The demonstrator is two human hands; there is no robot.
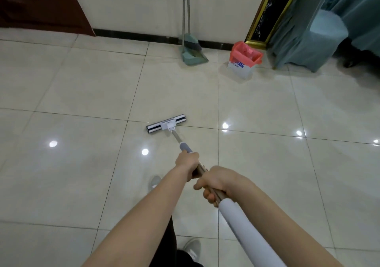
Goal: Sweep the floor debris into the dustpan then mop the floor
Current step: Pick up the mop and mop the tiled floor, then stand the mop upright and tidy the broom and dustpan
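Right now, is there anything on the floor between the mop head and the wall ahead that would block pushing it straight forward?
Nothing visible blocks it. The mop head has bare tile ahead up to the wall. The dustpan and broom stand against the wall slightly to the right, and the small bin sits farther right.

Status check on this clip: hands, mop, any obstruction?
Left hand and right hand both gripping mop handle. Mop head flat on floor. Broom and dustpan parked at wall. Path ahead clear.
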